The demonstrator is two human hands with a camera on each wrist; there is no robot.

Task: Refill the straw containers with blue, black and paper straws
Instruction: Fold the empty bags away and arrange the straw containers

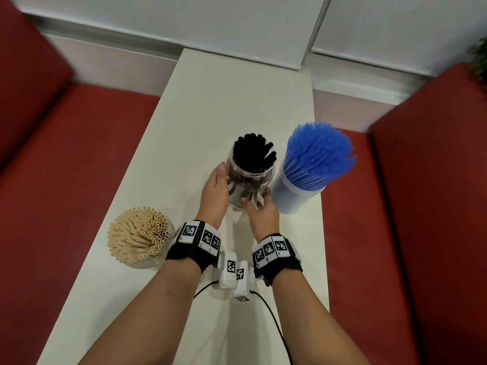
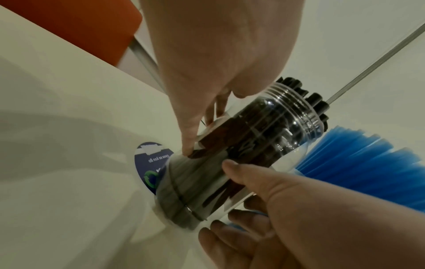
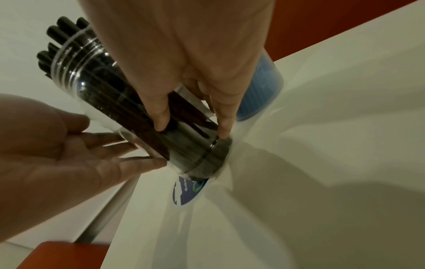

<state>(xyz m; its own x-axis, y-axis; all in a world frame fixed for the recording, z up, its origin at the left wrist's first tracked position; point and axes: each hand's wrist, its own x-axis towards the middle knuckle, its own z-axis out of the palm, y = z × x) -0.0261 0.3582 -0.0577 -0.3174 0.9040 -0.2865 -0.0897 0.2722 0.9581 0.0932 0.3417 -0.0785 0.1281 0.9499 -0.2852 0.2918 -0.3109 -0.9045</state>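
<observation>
Nearest the viewer, two forearms with black wrist bands bearing square printed markers reach forward over the cream tabletop (image 1: 205, 106). To the left of the left wrist stands a clear container (image 1: 147, 262) packed with paper straws (image 1: 138, 234), well apart from both hands. Further on, the left hand (image 1: 214, 192) and the right hand (image 1: 261, 209) meet around a clear jar (image 1: 251, 185) that stands on the tabletop and holds black straws (image 1: 254, 151), whose tips rise above its threaded rim. The left hand lies against the jar's left wall, its fingers (image 3: 108, 143) nearly straight along the side; the right hand touches the jar low on its near right side, its thumb (image 2: 232, 165) and fingers resting against the wall with little curl, so both hands look relaxed against the jar, not clenched round it. In the wrist views a round blue sticker (image 2: 149, 163) on the tabletop shows at the jar's base. Just right of the jar stands a pale translucent container (image 1: 292, 196) full of blue straws (image 1: 320, 154) that fan out above its rim. Red bench seats (image 1: 79, 143) flank the tabletop, and a white wall (image 1: 184, 19) lies beyond its far end.
</observation>
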